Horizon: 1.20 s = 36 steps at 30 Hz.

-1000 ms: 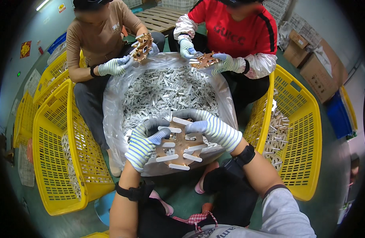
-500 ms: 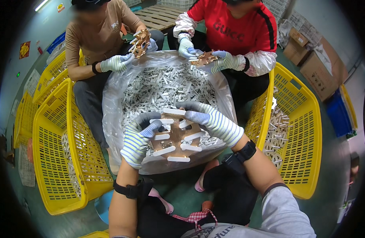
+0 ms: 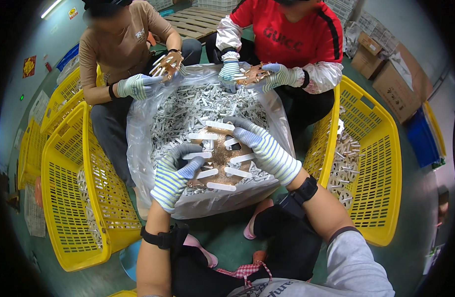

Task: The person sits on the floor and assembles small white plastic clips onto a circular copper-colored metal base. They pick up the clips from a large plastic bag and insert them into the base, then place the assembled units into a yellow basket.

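Note:
Over the plastic-lined bin, both hands hold a flat copper-coloured plate [image 3: 220, 159] with several white bars sticking out round its edge. My left hand [image 3: 170, 180], in a striped grey-fingered glove, grips its left side, the thumb by a white bar. My right hand [image 3: 269, 151], gloved alike, closes on the upper right edge; some of its fingertips are hidden behind the plate. Beneath lies a heap of loose white strips [image 3: 188, 109] inside the clear plastic liner [image 3: 138, 153].
Two co-workers sit across the bin, each with gloved hands on a similar copper piece [image 3: 168, 64]. Yellow crates holding pieces stand at left [image 3: 71, 198] and right [image 3: 378, 173]. Cardboard boxes [image 3: 398, 89] and a blue crate [image 3: 421, 141] are at far right.
The plate has shifted slightly up and turned, so its bars sit differently against my left thumb. The left co-worker's piece has tilted over; the right co-worker's left-side hand has dropped lower.

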Each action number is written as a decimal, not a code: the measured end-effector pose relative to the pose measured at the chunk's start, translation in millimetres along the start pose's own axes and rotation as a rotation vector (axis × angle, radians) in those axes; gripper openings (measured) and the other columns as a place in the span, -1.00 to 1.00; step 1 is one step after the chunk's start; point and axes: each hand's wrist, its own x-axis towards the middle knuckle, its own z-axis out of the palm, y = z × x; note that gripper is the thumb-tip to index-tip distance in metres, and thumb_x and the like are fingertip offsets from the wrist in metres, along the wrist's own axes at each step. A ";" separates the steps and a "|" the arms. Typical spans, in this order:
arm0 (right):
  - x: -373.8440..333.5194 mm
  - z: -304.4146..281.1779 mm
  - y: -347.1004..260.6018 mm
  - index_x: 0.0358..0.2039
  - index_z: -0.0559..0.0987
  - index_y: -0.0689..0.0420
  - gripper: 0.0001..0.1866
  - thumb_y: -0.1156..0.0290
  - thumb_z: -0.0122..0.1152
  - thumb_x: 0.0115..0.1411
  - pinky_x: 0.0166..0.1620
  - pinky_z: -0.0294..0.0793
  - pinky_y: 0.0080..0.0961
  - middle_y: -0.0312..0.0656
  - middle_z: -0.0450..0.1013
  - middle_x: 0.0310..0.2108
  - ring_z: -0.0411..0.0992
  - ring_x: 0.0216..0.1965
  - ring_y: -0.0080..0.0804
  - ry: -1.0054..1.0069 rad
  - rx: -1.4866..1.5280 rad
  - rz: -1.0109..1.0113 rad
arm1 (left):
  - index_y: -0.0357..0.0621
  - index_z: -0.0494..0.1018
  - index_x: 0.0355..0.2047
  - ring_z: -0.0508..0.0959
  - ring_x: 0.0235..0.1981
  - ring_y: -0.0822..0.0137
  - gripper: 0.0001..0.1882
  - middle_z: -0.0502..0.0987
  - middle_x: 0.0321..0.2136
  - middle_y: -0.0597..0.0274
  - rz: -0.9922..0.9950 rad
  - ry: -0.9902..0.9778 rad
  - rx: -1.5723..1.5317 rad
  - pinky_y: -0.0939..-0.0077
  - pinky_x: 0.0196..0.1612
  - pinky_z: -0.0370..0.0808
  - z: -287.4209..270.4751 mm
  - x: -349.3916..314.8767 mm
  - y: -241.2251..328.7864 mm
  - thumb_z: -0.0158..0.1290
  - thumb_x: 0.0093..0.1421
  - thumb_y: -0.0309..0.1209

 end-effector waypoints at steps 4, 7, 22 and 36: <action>-3.1 5.9 -0.1 0.24 0.30 0.13 -0.47 0.21 0.08 0.32 -0.08 0.52 -0.58 -0.26 0.40 -0.01 0.44 -0.08 -0.54 -0.002 -0.003 -0.019 | -0.29 0.53 -0.17 0.54 -0.32 0.48 -0.74 0.58 -0.33 0.23 -0.002 0.049 -0.045 0.60 -0.23 0.51 3.8 -3.5 2.2 0.21 0.13 -0.45; -3.5 12.1 -4.6 0.22 0.32 0.19 -0.46 0.19 0.08 0.31 -0.03 0.46 -0.59 -0.23 0.40 -0.02 0.38 -0.06 -0.56 0.007 0.044 -0.004 | -0.29 0.48 -0.11 0.55 -0.30 0.45 -0.65 0.56 -0.26 0.21 0.029 0.056 -0.054 0.58 -0.22 0.53 0.4 -3.2 1.0 0.24 0.11 -0.43; -5.6 7.4 -10.7 0.24 0.28 0.24 -0.39 0.13 0.07 0.31 0.12 0.29 -0.53 -0.20 0.35 0.06 0.30 0.04 -0.51 0.067 0.014 -0.110 | -0.25 0.56 -0.16 0.59 -0.31 0.45 -0.73 0.61 -0.28 0.21 0.047 -0.020 -0.096 0.56 -0.22 0.55 6.8 -6.2 12.8 0.21 0.09 -0.53; -4.9 27.9 -22.3 -0.30 0.59 0.11 -0.69 0.41 0.42 -0.12 -0.32 0.41 -0.27 -0.14 0.44 -0.44 0.45 -0.38 -0.15 0.066 -1.131 -0.916 | -0.31 0.58 -0.21 0.60 -0.28 0.42 -0.76 0.61 -0.30 0.17 0.170 0.212 -0.122 0.57 -0.16 0.55 1.9 -6.7 9.4 0.22 0.08 -0.56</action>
